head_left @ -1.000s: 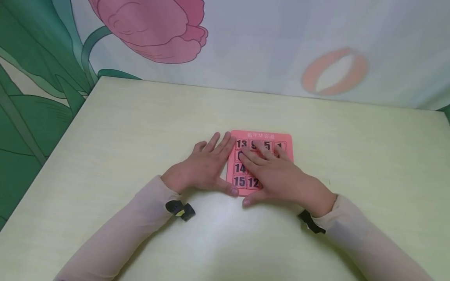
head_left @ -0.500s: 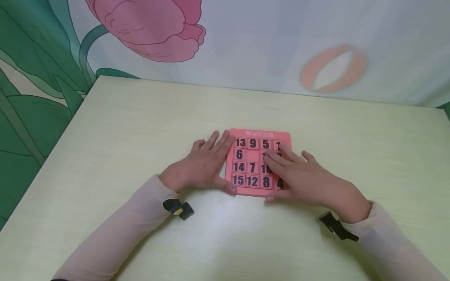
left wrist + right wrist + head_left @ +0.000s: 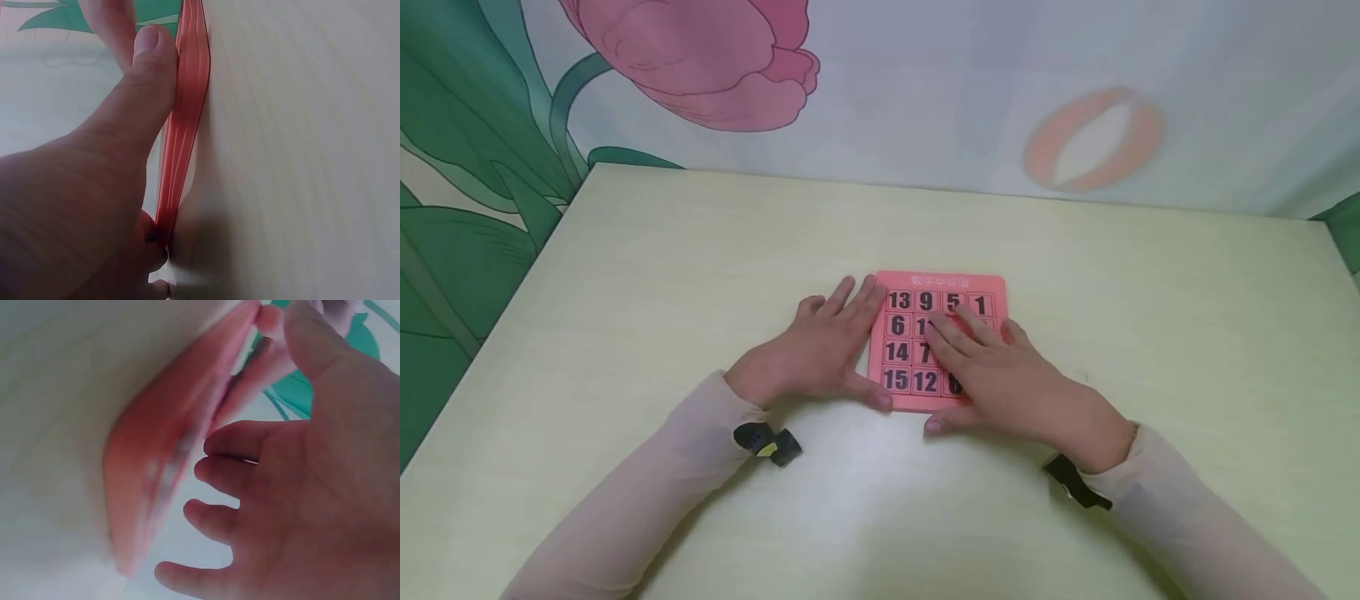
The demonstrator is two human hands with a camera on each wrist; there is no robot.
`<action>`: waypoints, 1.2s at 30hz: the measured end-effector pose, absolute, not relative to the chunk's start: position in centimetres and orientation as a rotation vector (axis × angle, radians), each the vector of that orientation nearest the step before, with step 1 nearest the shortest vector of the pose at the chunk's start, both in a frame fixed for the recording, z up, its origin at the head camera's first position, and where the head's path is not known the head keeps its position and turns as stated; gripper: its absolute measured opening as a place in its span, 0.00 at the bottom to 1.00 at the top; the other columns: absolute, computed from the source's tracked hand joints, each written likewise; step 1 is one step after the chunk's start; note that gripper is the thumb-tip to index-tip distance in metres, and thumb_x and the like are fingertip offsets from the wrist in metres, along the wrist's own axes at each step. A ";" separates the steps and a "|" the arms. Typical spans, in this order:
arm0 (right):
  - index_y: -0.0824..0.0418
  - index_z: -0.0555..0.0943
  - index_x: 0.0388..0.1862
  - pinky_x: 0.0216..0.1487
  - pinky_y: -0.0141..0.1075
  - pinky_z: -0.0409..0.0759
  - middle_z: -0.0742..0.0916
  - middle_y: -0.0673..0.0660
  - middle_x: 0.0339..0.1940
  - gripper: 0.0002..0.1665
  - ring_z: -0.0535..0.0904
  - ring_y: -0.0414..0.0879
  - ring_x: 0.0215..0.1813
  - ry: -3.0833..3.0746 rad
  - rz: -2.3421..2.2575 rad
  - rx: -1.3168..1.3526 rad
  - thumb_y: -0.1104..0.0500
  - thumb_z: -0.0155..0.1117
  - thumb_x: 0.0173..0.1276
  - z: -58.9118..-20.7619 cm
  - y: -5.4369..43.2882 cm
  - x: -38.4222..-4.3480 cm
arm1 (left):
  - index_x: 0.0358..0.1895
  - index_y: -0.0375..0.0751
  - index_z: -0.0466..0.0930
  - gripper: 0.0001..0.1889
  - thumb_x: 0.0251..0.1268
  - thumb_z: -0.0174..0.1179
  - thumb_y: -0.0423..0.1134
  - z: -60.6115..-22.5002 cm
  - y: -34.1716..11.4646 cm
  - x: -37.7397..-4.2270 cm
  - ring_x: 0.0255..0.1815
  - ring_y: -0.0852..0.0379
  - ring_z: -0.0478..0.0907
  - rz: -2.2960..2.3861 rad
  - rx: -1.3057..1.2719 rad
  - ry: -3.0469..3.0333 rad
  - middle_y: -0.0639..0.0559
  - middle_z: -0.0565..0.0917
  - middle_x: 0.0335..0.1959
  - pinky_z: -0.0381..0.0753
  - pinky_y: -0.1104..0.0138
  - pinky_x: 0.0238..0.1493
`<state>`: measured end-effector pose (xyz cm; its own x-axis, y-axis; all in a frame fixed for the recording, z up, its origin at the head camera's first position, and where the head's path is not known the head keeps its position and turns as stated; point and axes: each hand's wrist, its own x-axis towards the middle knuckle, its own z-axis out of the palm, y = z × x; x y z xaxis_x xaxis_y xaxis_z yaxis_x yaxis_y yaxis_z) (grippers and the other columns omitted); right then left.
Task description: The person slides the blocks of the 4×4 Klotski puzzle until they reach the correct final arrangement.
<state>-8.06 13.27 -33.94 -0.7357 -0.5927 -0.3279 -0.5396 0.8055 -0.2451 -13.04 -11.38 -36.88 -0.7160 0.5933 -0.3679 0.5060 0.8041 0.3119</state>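
Note:
A red number sliding puzzle (image 3: 940, 280) lies flat on the table. My left hand (image 3: 820, 346) rests along its left side with straight fingers, fingertips at the far left corner and thumb at the near left corner. In the left wrist view, the left thumb (image 3: 147, 75) touches the puzzle's edge (image 3: 187, 94). My right hand (image 3: 1022, 387) spreads over the puzzle's right half, fingertips on the second row near a tile that starts with 1, thumb by the near edge. It hides several tiles. In the right wrist view, the puzzle (image 3: 134, 444) is blurred beside the loosely extended fingers (image 3: 219, 478).
The pale wooden table (image 3: 700, 250) stretches out around the puzzle. Behind it hangs a cloth backdrop (image 3: 925, 100) with a printed pink flower and green leaves. Black straps (image 3: 767, 442) sit at both sleeve cuffs.
My right hand went right, then back left over the puzzle. A tile starting with 1 has slid left into the gap beside 6. My left hand stays at the puzzle's left side.

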 end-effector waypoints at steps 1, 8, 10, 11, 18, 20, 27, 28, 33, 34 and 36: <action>0.59 0.53 0.83 0.71 0.70 0.44 0.54 0.57 0.83 0.65 0.39 0.60 0.82 2.593 -0.191 -0.847 0.23 0.63 0.59 -33.8 13.6 -7.9 | 0.82 0.38 0.30 0.73 0.46 0.63 0.80 -36.9 -11.4 -13.1 0.81 0.40 0.27 0.270 0.820 2.533 0.44 0.32 0.82 0.45 0.42 0.73; 0.61 0.58 0.81 0.68 0.73 0.48 0.59 0.57 0.82 0.61 0.44 0.63 0.81 2.517 -0.225 -0.886 0.21 0.53 0.63 -32.9 15.2 -6.0 | 0.82 0.39 0.30 0.74 0.45 0.63 0.80 -36.9 -11.5 -13.0 0.81 0.41 0.26 0.270 0.796 2.530 0.45 0.31 0.82 0.43 0.43 0.74; 0.61 0.58 0.81 0.68 0.73 0.47 0.58 0.57 0.82 0.59 0.43 0.63 0.82 2.527 -0.239 -0.874 0.22 0.53 0.65 -33.1 15.4 -6.2 | 0.82 0.39 0.30 0.74 0.44 0.63 0.80 -36.9 -11.5 -13.0 0.81 0.41 0.26 0.272 0.795 2.529 0.45 0.31 0.82 0.43 0.43 0.74; 0.60 0.58 0.81 0.68 0.72 0.47 0.58 0.57 0.82 0.58 0.43 0.63 0.82 2.540 -0.245 -0.868 0.24 0.53 0.66 -33.2 15.4 -6.5 | 0.82 0.39 0.29 0.74 0.44 0.63 0.80 -36.9 -11.5 -13.0 0.81 0.41 0.26 0.272 0.796 2.529 0.45 0.31 0.82 0.43 0.43 0.74; 0.60 0.57 0.82 0.69 0.72 0.46 0.57 0.57 0.83 0.56 0.43 0.65 0.81 2.545 -0.306 -0.838 0.26 0.55 0.68 -33.7 15.5 -8.1 | 0.82 0.40 0.28 0.74 0.44 0.63 0.81 -36.9 -11.5 -13.1 0.81 0.41 0.25 0.265 0.798 2.526 0.46 0.30 0.82 0.42 0.43 0.74; 0.60 0.56 0.82 0.69 0.72 0.46 0.56 0.57 0.83 0.57 0.42 0.65 0.81 2.537 -0.309 -0.832 0.25 0.55 0.68 -33.7 15.5 -8.1 | 0.82 0.40 0.28 0.74 0.44 0.63 0.81 -36.9 -11.5 -13.1 0.81 0.41 0.25 0.266 0.796 2.525 0.46 0.30 0.82 0.42 0.42 0.74; 0.58 0.59 0.81 0.68 0.73 0.49 0.53 0.59 0.84 0.56 0.40 0.63 0.82 2.533 -0.215 -0.847 0.26 0.58 0.66 -33.1 15.3 -6.8 | 0.82 0.40 0.29 0.74 0.44 0.63 0.81 -37.1 -11.5 -13.0 0.81 0.41 0.26 0.270 0.790 2.533 0.46 0.31 0.82 0.43 0.43 0.74; 0.58 0.60 0.81 0.68 0.73 0.49 0.53 0.59 0.83 0.56 0.40 0.64 0.82 2.527 -0.206 -0.851 0.26 0.59 0.66 -33.0 15.3 -6.6 | 0.82 0.40 0.29 0.74 0.45 0.63 0.81 -37.1 -11.5 -13.0 0.81 0.41 0.26 0.271 0.791 2.534 0.46 0.31 0.82 0.43 0.43 0.74; 0.59 0.62 0.80 0.69 0.72 0.49 0.55 0.61 0.83 0.54 0.41 0.64 0.81 2.512 -0.220 -0.875 0.27 0.59 0.67 -32.4 14.9 -5.9 | 0.82 0.39 0.29 0.73 0.46 0.62 0.81 -37.1 -11.5 -13.0 0.81 0.41 0.26 0.263 0.800 2.536 0.45 0.31 0.82 0.43 0.43 0.74; 0.60 0.62 0.80 0.69 0.71 0.50 0.56 0.60 0.83 0.54 0.42 0.64 0.81 2.522 -0.229 -0.887 0.28 0.59 0.68 -32.5 14.8 -5.9 | 0.82 0.39 0.29 0.73 0.46 0.61 0.81 -37.1 -11.5 -13.0 0.81 0.41 0.26 0.258 0.801 2.537 0.45 0.31 0.82 0.43 0.43 0.74; 0.60 0.61 0.81 0.70 0.70 0.50 0.58 0.59 0.82 0.53 0.44 0.63 0.81 2.537 -0.253 -0.904 0.29 0.59 0.69 -32.6 14.4 -6.1 | 0.82 0.39 0.29 0.73 0.46 0.61 0.81 -37.0 -11.6 -13.0 0.81 0.41 0.26 0.251 0.801 2.536 0.45 0.31 0.82 0.43 0.43 0.75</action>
